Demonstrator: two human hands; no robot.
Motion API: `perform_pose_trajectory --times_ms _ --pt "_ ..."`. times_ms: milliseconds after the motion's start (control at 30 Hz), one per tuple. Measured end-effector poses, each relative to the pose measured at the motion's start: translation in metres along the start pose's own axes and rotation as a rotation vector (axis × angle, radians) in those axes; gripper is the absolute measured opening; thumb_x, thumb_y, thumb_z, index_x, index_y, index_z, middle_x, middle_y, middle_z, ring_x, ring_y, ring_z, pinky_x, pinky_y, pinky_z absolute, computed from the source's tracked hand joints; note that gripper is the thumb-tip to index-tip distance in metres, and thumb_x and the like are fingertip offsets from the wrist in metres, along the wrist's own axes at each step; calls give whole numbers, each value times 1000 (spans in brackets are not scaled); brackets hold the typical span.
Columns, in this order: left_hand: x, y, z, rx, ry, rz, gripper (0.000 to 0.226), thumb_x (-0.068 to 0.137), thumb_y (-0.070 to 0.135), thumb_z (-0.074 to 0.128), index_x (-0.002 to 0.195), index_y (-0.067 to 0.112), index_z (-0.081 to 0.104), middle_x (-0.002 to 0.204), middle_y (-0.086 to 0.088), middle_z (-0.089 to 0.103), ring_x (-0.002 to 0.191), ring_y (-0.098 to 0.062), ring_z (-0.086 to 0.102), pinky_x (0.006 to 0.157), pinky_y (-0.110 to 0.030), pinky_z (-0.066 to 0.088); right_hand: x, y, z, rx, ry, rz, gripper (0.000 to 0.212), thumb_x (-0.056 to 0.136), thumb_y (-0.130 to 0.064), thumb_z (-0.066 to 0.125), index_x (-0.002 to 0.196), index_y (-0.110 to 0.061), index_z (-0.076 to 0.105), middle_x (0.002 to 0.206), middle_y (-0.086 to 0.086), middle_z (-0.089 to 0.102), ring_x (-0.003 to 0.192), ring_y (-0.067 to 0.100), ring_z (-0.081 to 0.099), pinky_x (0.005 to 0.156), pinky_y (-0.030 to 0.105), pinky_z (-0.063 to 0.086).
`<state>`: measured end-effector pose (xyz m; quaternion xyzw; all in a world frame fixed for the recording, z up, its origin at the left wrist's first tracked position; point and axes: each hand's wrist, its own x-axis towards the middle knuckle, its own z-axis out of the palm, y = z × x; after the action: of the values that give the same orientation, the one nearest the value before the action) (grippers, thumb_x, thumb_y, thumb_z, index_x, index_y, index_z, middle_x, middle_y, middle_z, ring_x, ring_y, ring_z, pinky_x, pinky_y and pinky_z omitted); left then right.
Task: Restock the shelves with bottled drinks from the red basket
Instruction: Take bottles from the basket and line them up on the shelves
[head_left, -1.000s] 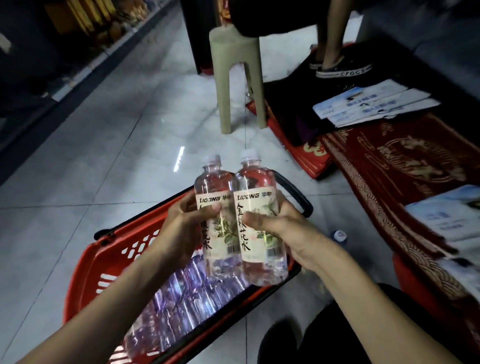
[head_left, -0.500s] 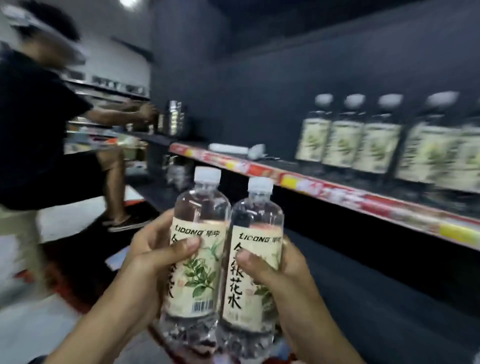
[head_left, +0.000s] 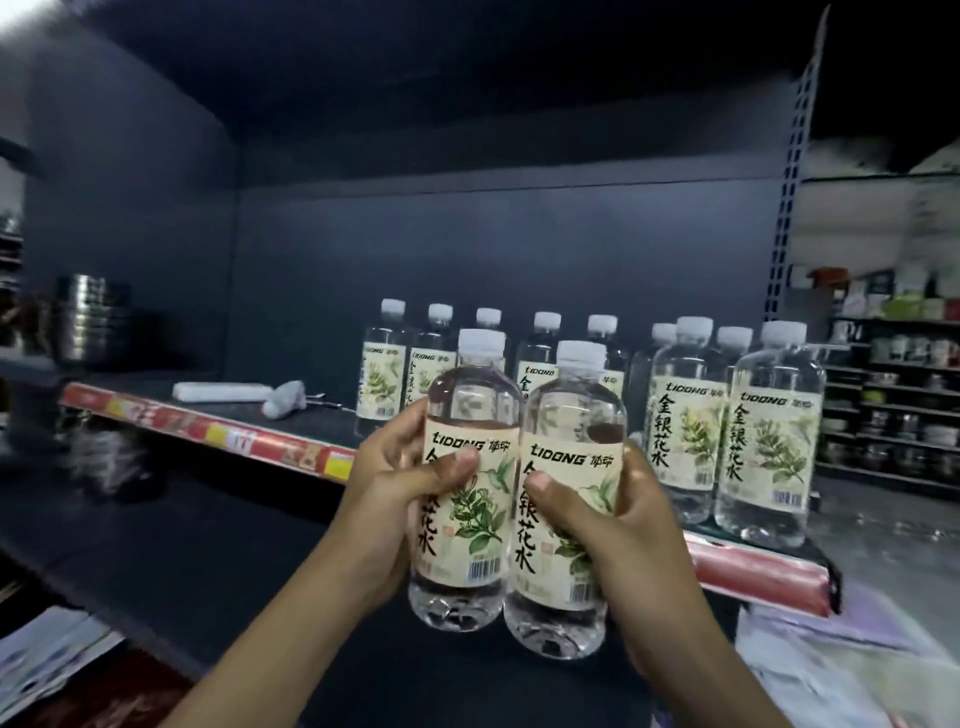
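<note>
Two clear bottled drinks with cream leaf-print labels and white caps are held upright side by side in front of the dark shelf (head_left: 291, 415). My left hand (head_left: 395, 499) grips the left bottle (head_left: 470, 405), thumb across its label. The right bottle (head_left: 571, 426) sits in the grip of my right hand (head_left: 623, 525). Behind them, several identical bottles (head_left: 769, 436) stand in rows on the shelf. The red basket is out of view.
A red and yellow price strip (head_left: 208, 431) runs along the shelf's front edge. A white cloth roll (head_left: 223, 391) lies on the shelf's left part, with stacked metal bowls (head_left: 91, 317) further left. Another shelving unit with goods (head_left: 898, 395) stands at right.
The view swung up from the red basket on the floor to the shelf. Both hands kept their bottles and carried them up in front of the stocked row.
</note>
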<state>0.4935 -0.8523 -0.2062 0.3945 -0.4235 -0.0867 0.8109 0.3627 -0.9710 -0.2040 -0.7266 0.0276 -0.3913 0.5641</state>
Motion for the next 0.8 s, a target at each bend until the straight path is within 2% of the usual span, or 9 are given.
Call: perform_pose_trajectory --times_ms 67,200,333,467,533,600,667,733,800 --pt "23 -3 2 -9 -10 18 40 65 -6 72 101 10 70 99 -15 75 89 -27 73 69 -33 59 21 2 -2 1 32 -52 113 45 -70 83 143 -41 36 141 -5 54 125 22 56 104 52 46" --pt "70 -11 5 31 -15 73 50 66 4 69 115 6 64 98 -10 75 87 -21 72 70 -30 58 66 5 -3 -40 93 -151 87 53 -67 82 130 -45 46 127 -8 64 117 18 63 100 51 49" --pt "107 -23 11 39 -29 64 56 63 0 78 116 10 63 90 -5 76 79 -16 73 63 -26 57 102 10 -8 -151 186 -206 96 49 -79 77 133 -48 43 133 -3 55 119 19 58 102 48 48" --pt "129 -44 15 20 -4 35 63 66 5 72 127 4 58 101 -10 74 85 -17 73 68 -24 56 121 18 -12 -254 249 -182 110 57 -69 75 150 -37 27 145 -5 37 125 8 39 109 47 41" --pt "137 -58 14 27 28 17 66 65 7 74 129 4 57 109 -11 72 94 -18 71 74 -25 57 127 24 -14 -285 267 -174 105 61 -64 77 149 -36 29 138 -10 39 126 8 40 110 44 40" --pt "141 -69 12 12 56 -13 82 64 11 82 138 3 49 126 -17 64 110 -25 66 91 -34 56 129 32 -16 -297 266 -172 98 67 -62 77 149 -35 31 137 -16 37 126 7 39 110 37 35" --pt "147 -77 9 17 58 -14 89 63 14 83 142 5 45 131 -19 61 113 -24 65 95 -34 54 128 38 -17 -356 274 -167 94 75 -56 72 152 -33 25 136 -18 32 125 3 33 106 29 28" --pt "152 -81 7 40 30 -4 84 65 18 81 141 6 47 130 -17 62 115 -24 64 99 -36 52 128 40 -16 -412 308 -171 93 77 -58 67 153 -34 21 152 -14 27 135 9 31 114 35 26" --pt "153 -82 7 92 2 24 73 68 23 79 135 9 54 125 -11 67 116 -23 64 102 -40 49 132 42 -13 -443 336 -180 88 79 -58 66 152 -33 24 152 -6 31 137 13 34 114 38 30"
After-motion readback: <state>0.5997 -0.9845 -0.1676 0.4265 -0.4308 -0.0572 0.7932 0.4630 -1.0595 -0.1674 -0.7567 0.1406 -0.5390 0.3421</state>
